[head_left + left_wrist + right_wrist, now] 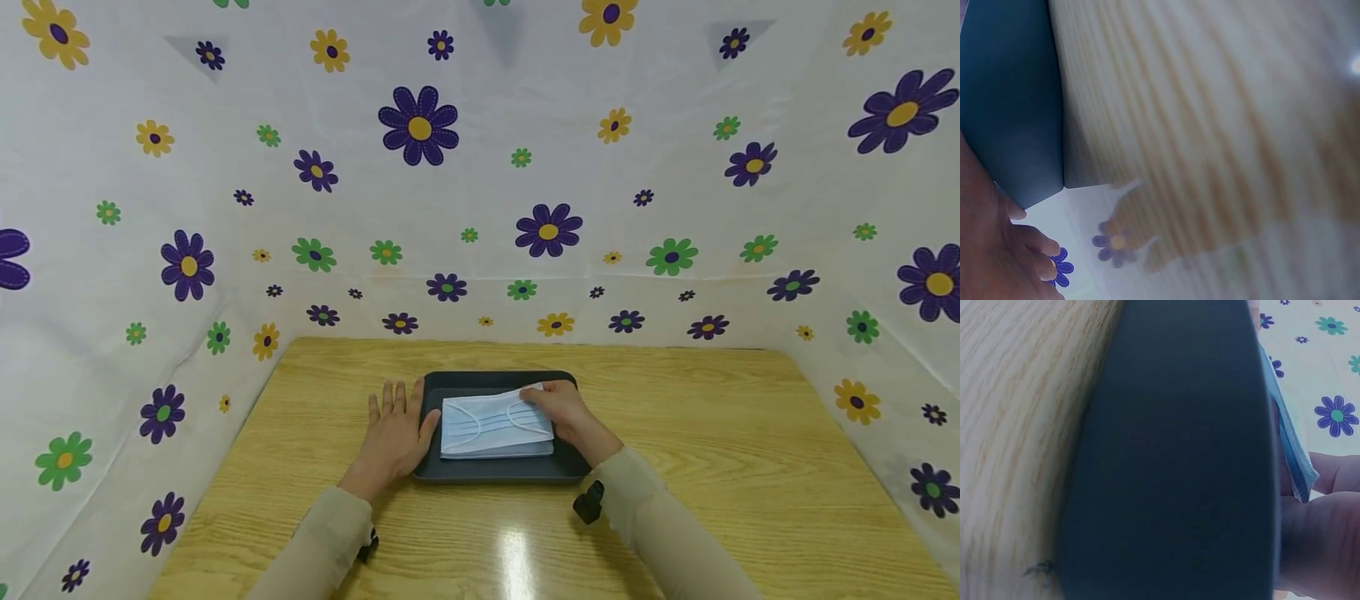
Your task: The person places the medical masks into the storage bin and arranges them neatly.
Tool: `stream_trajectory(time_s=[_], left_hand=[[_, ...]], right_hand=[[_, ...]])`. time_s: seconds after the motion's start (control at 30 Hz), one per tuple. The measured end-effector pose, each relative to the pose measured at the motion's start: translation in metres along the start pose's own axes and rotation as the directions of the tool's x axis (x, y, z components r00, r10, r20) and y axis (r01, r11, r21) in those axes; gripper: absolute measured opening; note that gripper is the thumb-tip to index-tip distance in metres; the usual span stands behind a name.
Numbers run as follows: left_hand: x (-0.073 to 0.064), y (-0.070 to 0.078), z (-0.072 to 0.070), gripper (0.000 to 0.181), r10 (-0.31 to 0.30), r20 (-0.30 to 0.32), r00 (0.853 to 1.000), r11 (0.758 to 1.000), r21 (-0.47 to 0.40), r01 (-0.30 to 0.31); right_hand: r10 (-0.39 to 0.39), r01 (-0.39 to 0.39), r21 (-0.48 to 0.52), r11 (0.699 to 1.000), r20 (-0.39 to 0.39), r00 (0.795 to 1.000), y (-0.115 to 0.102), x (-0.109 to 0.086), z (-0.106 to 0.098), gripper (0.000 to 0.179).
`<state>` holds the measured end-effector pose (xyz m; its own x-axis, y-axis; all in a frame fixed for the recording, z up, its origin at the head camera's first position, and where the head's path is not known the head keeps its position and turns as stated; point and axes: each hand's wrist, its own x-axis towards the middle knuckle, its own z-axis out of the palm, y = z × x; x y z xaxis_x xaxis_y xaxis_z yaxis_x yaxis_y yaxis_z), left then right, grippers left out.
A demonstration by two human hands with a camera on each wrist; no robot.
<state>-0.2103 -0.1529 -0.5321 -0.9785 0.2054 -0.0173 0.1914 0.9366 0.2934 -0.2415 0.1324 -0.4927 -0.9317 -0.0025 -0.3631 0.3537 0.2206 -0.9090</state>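
Note:
My right hand (572, 417) pinches the upper right corner of a light blue disposable face mask (480, 414) between thumb and fingers. Its white ear loops and pleats face up, and its right side is tilted upward. Under it, another blue layer (498, 453) shows along the lower edge, lying in a dark grey rectangular tray (498, 478). In the right wrist view the mask's edge (1297, 456) stands between thumb and finger, behind the tray's wall (1175, 456). With fingers spread, my left hand (390, 439) rests at the tray's left side, thumb over the rim.
The tray stands on a wood-grain table (712, 450). A white cloth with printed flowers (480, 183) rises at the back and both sides of the table. A small black device (589, 502) is strapped at the right wrist.

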Motion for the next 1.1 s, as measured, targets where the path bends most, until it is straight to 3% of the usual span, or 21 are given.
stream_trajectory(time_s=[0.2,0.7,1.1], left_hand=[[0.0,0.001,-0.003,0.075,-0.001,0.01,1.0,1.0,0.0,0.001],[-0.001,0.003,-0.004,0.073,0.0,-0.004,1.0,1.0,0.011,0.001],[-0.001,0.004,-0.005,0.074,-0.007,0.012,1.0,1.0,0.028,0.006]], right_hand=[[-0.029,0.029,-0.013,0.999,0.004,1.0,-0.003,-0.001,-0.002,0.029],[-0.045,0.031,-0.23,0.973,-0.056,0.997,-0.013,-0.014,-0.02,0.041],[-0.078,0.071,-0.156,0.985,-0.038,0.996,-0.01,-0.019,-0.035,0.038]])
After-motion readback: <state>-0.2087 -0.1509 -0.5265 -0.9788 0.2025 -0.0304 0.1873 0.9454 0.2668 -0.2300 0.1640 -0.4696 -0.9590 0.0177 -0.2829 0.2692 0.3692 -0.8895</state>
